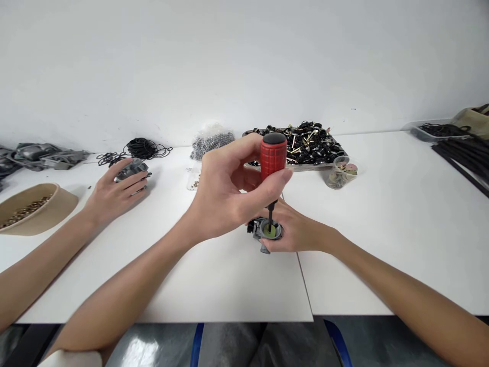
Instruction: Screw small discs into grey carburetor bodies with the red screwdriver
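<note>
Fingers of the left hand (229,196) are pinching the red screwdriver (273,155) by its handle. Its tip stands upright in the green centre of the small grey part (267,232), a little below the middle of the frame. The right hand (296,232) curls around this part and holds it on the desk (382,229). It looks like a screw-turning step, and it calls for a vertical shaft and a steady part. At the left, another person's hand (110,196) rests on a similar grey piece (132,169), beside a brown bowl (34,209).
</note>
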Motion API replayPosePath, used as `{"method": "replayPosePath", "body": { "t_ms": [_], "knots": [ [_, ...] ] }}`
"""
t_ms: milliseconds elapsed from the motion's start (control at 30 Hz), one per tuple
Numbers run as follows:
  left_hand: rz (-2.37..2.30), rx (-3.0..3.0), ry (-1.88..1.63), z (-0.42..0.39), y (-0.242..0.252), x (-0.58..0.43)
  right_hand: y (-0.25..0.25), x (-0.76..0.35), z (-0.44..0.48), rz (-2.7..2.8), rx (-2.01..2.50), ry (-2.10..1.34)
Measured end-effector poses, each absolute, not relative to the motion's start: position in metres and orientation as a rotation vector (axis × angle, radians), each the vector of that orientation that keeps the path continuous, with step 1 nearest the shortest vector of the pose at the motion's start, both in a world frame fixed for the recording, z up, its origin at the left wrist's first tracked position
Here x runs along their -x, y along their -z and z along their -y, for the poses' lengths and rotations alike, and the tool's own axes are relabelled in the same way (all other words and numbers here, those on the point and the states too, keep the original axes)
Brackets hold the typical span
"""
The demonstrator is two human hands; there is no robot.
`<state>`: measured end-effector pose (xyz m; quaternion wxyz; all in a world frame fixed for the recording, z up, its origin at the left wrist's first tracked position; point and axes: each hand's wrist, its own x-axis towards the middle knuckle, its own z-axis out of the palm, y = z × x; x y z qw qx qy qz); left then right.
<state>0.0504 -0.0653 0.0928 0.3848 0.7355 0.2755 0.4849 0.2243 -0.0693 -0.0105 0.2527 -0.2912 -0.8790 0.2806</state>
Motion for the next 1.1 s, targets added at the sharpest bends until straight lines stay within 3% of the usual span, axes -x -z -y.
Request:
{"method": "replayPosePath", "body": {
  "t_ms": [200,367,533,733,933,1100],
  "knots": [
    [-0.361,-2.460,-1.115,0.057,-0.107,-0.047,0.005,-0.222,0.071,2.393,0.825,-0.758],
    [-0.515,-2.689,-1.004,0.053,-0.125,-0.061,-0.001,-0.222,0.071,2.426,0.855,-0.767],
    [-0.462,-2.402,-1.432,0.049,-0.114,-0.066,-0.001,-0.223,0.071,2.435,0.871,-0.771],
    [-0.279,-2.111,-1.054,0.049,-0.115,-0.047,0.001,-0.224,0.070,2.425,0.824,-0.809],
    [-0.400,-2.189,-1.262,0.057,-0.119,-0.053,-0.002,-0.223,0.071,2.457,0.855,-0.803],
    [-0.454,-2.142,-1.053,0.062,-0.124,-0.047,-0.007,-0.230,0.067,2.553,0.880,-0.888]
  ]
}}
